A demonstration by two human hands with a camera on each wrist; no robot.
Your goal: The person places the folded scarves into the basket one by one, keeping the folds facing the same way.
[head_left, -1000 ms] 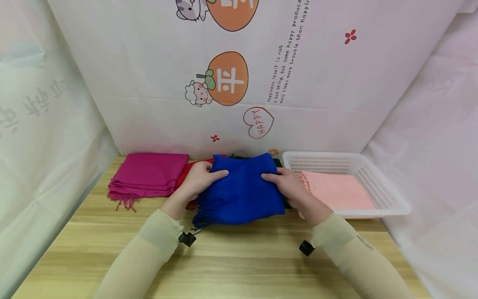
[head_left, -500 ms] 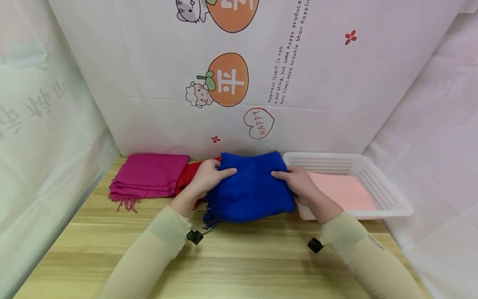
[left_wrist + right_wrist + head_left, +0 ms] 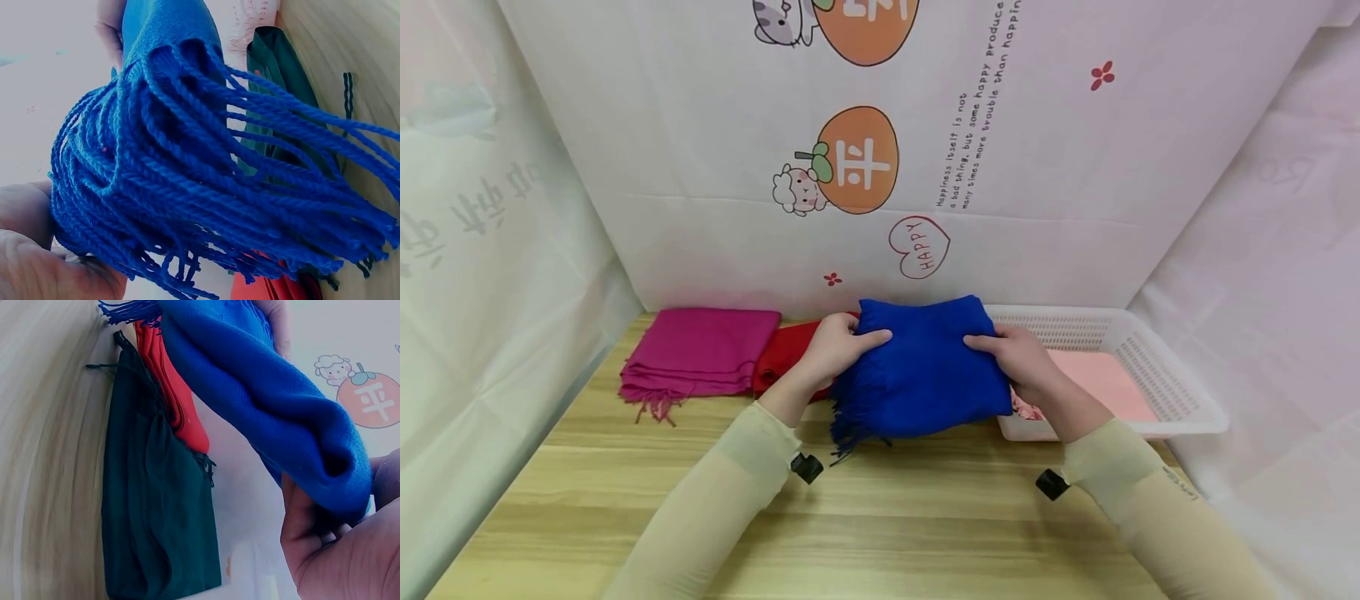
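A folded blue scarf with a twisted fringe hangs between my two hands, lifted off the table. My left hand pinches its fringed edge, thumb on top, and in the left wrist view the fringe fills the middle. My right hand pinches the opposite edge; the right wrist view shows fingers curled under the scarf's folded layers. In the head view the scarf overlaps the left end of a white basket, in which a folded pink cloth lies.
Left of the scarf lie a folded red cloth and a magenta fringed scarf on the wooden table. A folded dark green cloth sits beside the red one, hidden in the head view. A printed white sheet stands behind.
Both hands have carried the blue scarf to the right and slightly up, toward the basket. More of the red cloth shows, and the scarf now covers the basket's left end.
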